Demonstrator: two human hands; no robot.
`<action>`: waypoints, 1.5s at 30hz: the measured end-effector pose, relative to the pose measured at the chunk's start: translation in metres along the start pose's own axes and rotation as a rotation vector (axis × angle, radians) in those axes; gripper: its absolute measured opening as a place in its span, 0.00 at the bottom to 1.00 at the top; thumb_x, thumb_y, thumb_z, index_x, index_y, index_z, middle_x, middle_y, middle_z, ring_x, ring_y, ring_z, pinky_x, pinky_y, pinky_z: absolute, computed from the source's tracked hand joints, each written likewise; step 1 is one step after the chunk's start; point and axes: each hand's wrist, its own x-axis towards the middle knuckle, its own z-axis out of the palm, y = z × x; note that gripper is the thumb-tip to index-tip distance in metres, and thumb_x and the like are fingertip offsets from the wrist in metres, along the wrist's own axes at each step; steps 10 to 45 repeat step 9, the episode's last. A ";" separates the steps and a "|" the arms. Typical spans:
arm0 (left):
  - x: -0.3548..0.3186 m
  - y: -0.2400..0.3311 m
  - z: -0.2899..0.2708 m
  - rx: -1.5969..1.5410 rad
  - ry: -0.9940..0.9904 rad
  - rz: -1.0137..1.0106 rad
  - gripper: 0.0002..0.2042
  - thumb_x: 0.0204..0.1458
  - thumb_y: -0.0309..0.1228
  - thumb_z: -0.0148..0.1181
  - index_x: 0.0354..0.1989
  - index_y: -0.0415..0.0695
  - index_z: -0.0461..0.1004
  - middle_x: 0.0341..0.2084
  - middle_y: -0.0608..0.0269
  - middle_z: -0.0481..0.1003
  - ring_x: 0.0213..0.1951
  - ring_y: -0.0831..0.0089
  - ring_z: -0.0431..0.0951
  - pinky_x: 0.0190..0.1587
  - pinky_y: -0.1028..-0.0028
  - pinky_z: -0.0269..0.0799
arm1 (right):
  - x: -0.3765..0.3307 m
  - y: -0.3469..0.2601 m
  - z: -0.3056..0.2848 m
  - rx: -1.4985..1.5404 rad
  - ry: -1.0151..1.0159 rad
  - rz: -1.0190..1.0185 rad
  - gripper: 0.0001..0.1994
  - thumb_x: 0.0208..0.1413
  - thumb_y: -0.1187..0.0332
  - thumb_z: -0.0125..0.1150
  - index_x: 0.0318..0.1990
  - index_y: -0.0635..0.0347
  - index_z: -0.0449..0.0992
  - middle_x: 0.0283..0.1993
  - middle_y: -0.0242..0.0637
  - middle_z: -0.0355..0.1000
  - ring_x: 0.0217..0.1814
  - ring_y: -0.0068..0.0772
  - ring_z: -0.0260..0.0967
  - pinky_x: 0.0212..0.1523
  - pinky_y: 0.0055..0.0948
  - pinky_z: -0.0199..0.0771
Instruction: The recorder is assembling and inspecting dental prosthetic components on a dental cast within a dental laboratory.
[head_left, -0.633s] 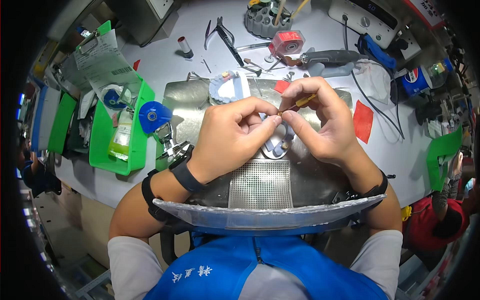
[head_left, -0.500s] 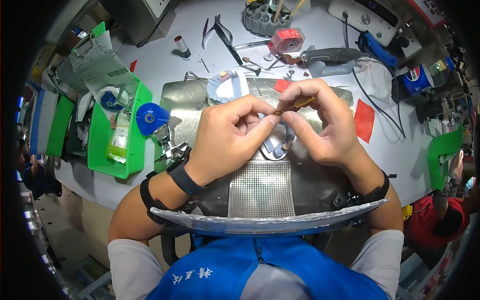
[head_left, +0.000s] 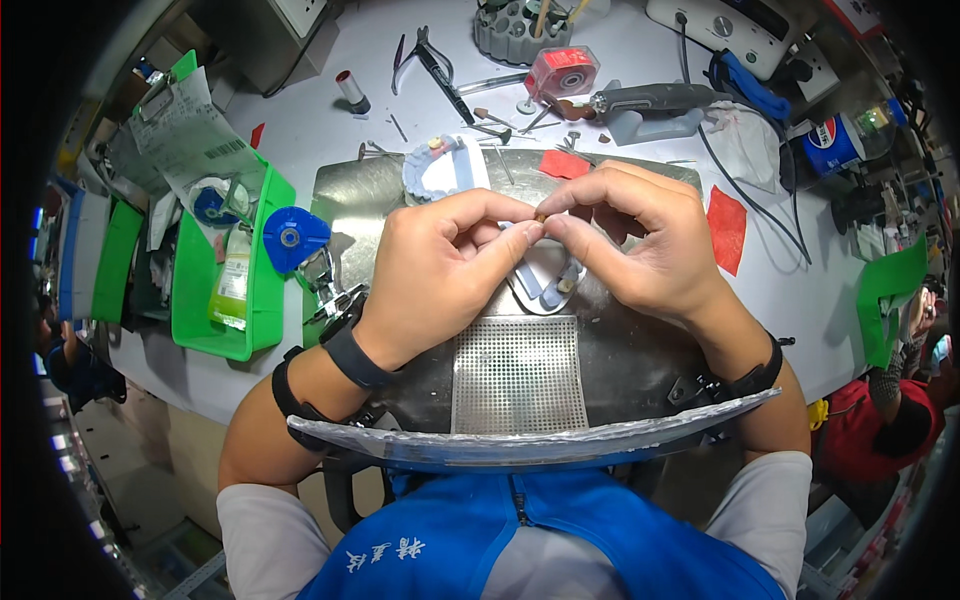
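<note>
My left hand [head_left: 450,265] and my right hand [head_left: 640,235] meet over the metal work plate [head_left: 410,360]. Thumb and forefinger of each are pinched together at one tiny dark gold-brown piece [head_left: 541,217]. It is mostly covered by the fingertips, so its kind cannot be made out. Just below the fingers lies a dental cast [head_left: 550,285] in white and grey-blue, partly hidden by my hands. Beyond my left hand stands a second dental cast [head_left: 440,170], with a yellowish tooth and a pink spot on it.
A perforated metal grid [head_left: 518,375] lies nearer me. On the left stand a green bin [head_left: 240,335] with a packet and a blue disc-shaped part [head_left: 297,238]. Farther back are pliers [head_left: 438,75], a red tape dispenser [head_left: 562,73], a handpiece [head_left: 655,97] with its cable, and scattered burs.
Both hands have shifted slightly left in the picture, as has the bench scene. A thin yellow-orange item seen by my right fingers earlier no longer shows. The pinch on the tiny piece continues.
</note>
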 end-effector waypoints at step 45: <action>-0.001 0.007 -0.007 0.333 0.006 0.018 0.09 0.59 0.29 0.69 0.46 0.43 0.85 0.24 0.67 0.82 0.27 0.88 0.75 0.30 0.85 0.68 | 0.003 0.003 -0.002 -0.123 -0.011 0.022 0.08 0.51 0.74 0.72 0.39 0.60 0.84 0.30 0.32 0.77 0.20 0.20 0.61 0.22 0.24 0.60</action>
